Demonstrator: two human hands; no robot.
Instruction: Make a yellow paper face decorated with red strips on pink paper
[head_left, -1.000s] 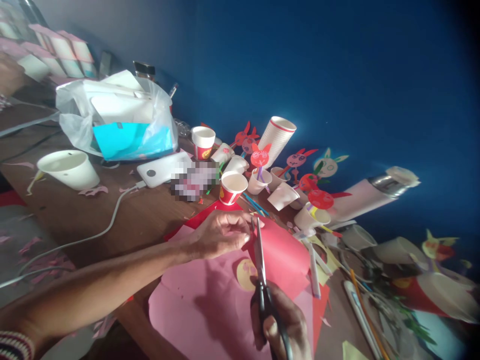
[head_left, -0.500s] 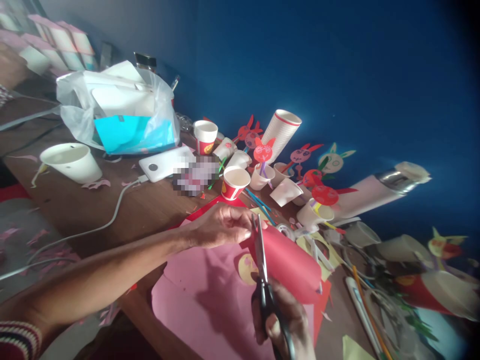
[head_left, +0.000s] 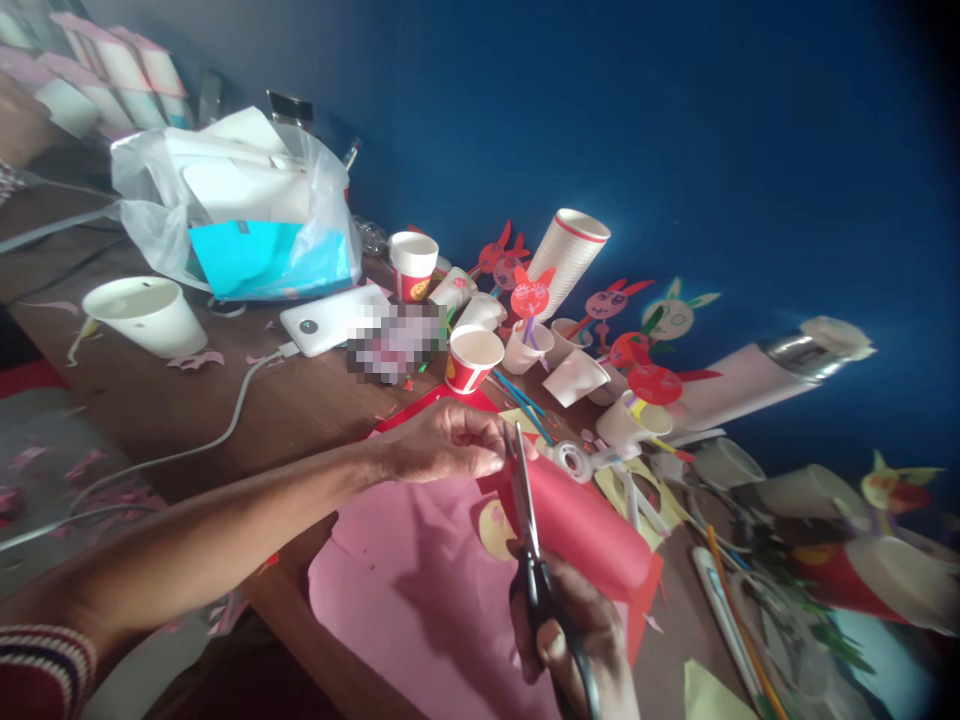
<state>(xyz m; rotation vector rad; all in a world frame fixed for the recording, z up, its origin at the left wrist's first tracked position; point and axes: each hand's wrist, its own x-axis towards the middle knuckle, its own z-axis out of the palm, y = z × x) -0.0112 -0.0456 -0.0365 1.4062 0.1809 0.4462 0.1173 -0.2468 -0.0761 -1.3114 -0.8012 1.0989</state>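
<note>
In my right hand [head_left: 592, 630] is a pair of black-handled scissors [head_left: 526, 520], blades pointing away from me and slightly apart. The blades lie against the left edge of a curled sheet of red paper [head_left: 592, 525]. My left hand [head_left: 457, 440] is closed in a pinch at that sheet's upper left edge, close to the scissor tips. Exactly where the blades meet the paper is hard to make out. Below both hands lies a large sheet of pink paper [head_left: 405, 590]. A small yellow paper disc [head_left: 495, 528] with marks on it sits beside the blades.
Paper cups [head_left: 474, 358] and red paper faces [head_left: 531, 293] on straws stand along the blue wall. A tape roll [head_left: 573, 461] lies past the red sheet. To the left are a white phone [head_left: 330, 322] on a cable and a plastic bag [head_left: 322, 190]. Another person's hand [head_left: 22, 120] shows far left.
The view has shifted slightly. Both hands keep nearly the same hold, and the scissors stay at the red paper's edge. The red sheet looks a little more turned.
</note>
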